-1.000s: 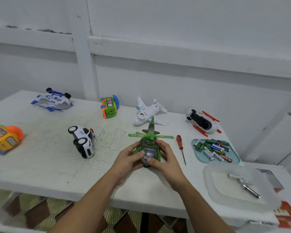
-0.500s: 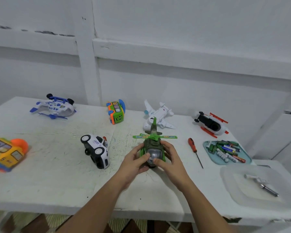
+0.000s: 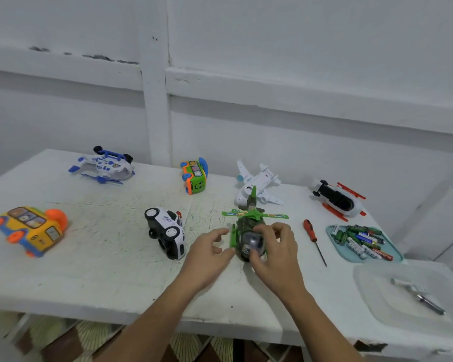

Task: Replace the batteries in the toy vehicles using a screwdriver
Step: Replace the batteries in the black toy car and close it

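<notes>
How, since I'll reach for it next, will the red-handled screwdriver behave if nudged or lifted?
The screwdriver lies flat on the table, so its rounded handle would probably let it roll sideways if nudged. The thin metal shaft looks stiff, so it should lift as one rigid piece, likely handle-heavy.

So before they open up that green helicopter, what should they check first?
1. Toy steadied: the right hand grips the green helicopter on the table: ok.
2. Other hand free: the left hand sits beside the helicopter, fingers relaxed: ok.
3. Tool close by: the screwdriver lies untouched just right of the helicopter: ok.
4. Batteries ready: a pile in the teal tray: ok; fresh or used, cannot tell.
5. Battery cover reachable: the helicopter stands rotor-up, underside hidden: not ok.
</notes>
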`<state>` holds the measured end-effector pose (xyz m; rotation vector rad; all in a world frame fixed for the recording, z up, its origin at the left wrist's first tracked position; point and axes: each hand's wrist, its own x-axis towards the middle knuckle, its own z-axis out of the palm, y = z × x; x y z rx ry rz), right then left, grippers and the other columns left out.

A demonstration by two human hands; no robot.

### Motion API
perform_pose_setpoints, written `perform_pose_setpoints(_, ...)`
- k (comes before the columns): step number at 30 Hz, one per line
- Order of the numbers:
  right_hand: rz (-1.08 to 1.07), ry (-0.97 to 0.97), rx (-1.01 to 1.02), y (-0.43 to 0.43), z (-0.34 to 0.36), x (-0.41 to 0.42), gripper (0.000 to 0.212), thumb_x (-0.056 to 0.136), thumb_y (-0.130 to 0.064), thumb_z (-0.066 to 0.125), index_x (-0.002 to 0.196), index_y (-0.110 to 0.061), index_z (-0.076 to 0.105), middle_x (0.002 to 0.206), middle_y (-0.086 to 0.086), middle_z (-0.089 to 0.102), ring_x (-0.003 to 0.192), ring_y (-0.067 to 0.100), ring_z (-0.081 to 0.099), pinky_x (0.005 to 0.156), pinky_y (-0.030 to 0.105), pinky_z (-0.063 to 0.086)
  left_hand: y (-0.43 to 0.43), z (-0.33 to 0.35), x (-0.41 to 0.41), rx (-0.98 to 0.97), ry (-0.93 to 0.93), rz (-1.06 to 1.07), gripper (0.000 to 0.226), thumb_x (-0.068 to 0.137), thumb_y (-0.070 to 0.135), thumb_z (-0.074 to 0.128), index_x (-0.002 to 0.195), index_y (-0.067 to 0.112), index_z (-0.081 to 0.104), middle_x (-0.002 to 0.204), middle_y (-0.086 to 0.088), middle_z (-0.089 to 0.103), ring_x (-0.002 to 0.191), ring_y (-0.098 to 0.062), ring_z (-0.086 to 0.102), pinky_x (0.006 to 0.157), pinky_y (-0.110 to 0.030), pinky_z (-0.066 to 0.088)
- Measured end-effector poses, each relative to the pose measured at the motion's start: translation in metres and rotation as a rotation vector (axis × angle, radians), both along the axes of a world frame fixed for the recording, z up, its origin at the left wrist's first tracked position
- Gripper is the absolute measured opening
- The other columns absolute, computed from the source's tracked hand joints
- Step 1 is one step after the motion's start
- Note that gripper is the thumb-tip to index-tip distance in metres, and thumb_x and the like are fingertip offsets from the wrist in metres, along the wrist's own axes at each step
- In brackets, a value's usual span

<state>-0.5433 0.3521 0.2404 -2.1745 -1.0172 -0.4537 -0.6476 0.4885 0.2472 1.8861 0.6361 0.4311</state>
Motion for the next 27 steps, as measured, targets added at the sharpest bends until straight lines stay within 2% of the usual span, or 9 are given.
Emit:
perform_pose_setpoints(4,-0.016,-0.257,-0.108,0.014,0.0,-0.01,0.048,0.063,-0.003,0.071,0.106,-0.022,0.062,0.101,0.011,0.055,0.09,0.027,0.051,0.067,0.032,0.034,0.011,0.007,-0.028,0.302,-0.241,0.172,0.027,0.085,0.006,0.07,0.109,0.019,0.071,0.101,0.006,0.062,0.073,0.0,0.056,0.07,-0.004,0.041)
perform_pose_setpoints(8,0.056,-0.276,-0.147,0.04,-0.006,-0.026,0.053,0.055,0.005,0.073,0.103,-0.017,0.065,0.096,0.01,0.052,0.084,0.027,0.05,0.064,0.031,0.035,0.03,0.001,-0.051,0.455,-0.3,0.415,0.024,0.081,-0.002,0.07,0.1,0.013,0.072,0.093,0.001,0.053,0.069,-0.004,0.053,0.071,0.001,0.036)
perform_pose_setpoints(10,0.178,-0.146,-0.163,0.057,-0.007,-0.036,0.046,0.065,0.002,0.071,0.107,-0.016,0.063,0.103,0.008,0.051,0.093,0.024,0.051,0.073,0.029,0.042,0.038,-0.004,-0.058,0.405,-0.267,0.486,0.025,0.08,-0.001,0.069,0.099,0.016,0.07,0.093,0.0,0.049,0.075,-0.003,0.054,0.073,-0.002,0.038)
perform_pose_setpoints(13,0.367,0.329,-0.139,0.081,0.005,-0.053,0.042,0.084,-0.01,0.061,0.124,-0.022,0.058,0.114,-0.003,0.045,0.107,0.012,0.046,0.09,0.021,0.037,0.047,-0.012,-0.064,0.207,-0.195,0.48,0.026,0.087,0.003,0.063,0.104,0.023,0.062,0.099,-0.001,0.052,0.086,-0.01,0.06,0.082,-0.022,0.048)
perform_pose_setpoints(15,0.409,0.657,-0.098,0.097,0.011,-0.06,0.052,0.084,-0.01,0.061,0.131,-0.03,0.053,0.119,-0.009,0.048,0.107,0.01,0.052,0.088,0.02,0.041,0.052,-0.016,-0.065,0.082,-0.176,0.467,0.026,0.091,0.002,0.056,0.112,0.017,0.061,0.109,-0.004,0.057,0.096,-0.017,0.062,0.084,-0.027,0.047)
perform_pose_setpoints(17,0.458,0.9,-0.026,0.111,0.012,-0.064,0.057,0.08,-0.005,0.063,0.126,-0.037,0.053,0.122,-0.008,0.058,0.098,0.012,0.06,0.077,0.019,0.047,0.058,-0.021,-0.065,0.001,-0.16,0.469,0.029,0.094,0.002,0.052,0.118,0.014,0.061,0.115,-0.004,0.06,0.098,-0.017,0.062,0.083,-0.025,0.047)
perform_pose_setpoints(20,0.449,0.967,0.009,0.121,0.008,-0.066,0.05,0.079,-0.005,0.068,0.121,-0.03,0.054,0.116,-0.003,0.063,0.082,0.009,0.064,0.067,0.018,0.05,0.066,-0.027,-0.067,-0.179,-0.208,0.471,0.031,0.095,0.0,0.049,0.107,0.024,0.064,0.114,-0.007,0.065,0.094,-0.018,0.066,0.083,-0.039,0.057)
perform_pose_setpoints(24,0.399,0.867,0.014,0.124,0.01,-0.068,0.039,0.08,-0.008,0.07,0.112,-0.026,0.056,0.108,-0.004,0.065,0.074,0.007,0.063,0.065,0.017,0.052,0.07,-0.027,-0.072,-0.306,-0.245,0.433,0.036,0.093,-0.007,0.048,0.1,0.025,0.066,0.097,-0.01,0.068,0.077,-0.017,0.062,0.066,-0.025,0.053)
perform_pose_setpoints(27,0.36,0.89,0.072,0.121,0.013,-0.071,0.033,0.082,-0.004,0.064,0.103,-0.028,0.058,0.105,0.002,0.066,0.069,0.009,0.063,0.061,0.024,0.055,0.069,-0.025,-0.073,-0.314,-0.283,0.394,0.032,0.089,-0.004,0.06,0.099,0.026,0.065,0.099,-0.016,0.068,0.079,-0.021,0.061,0.068,-0.03,0.051)
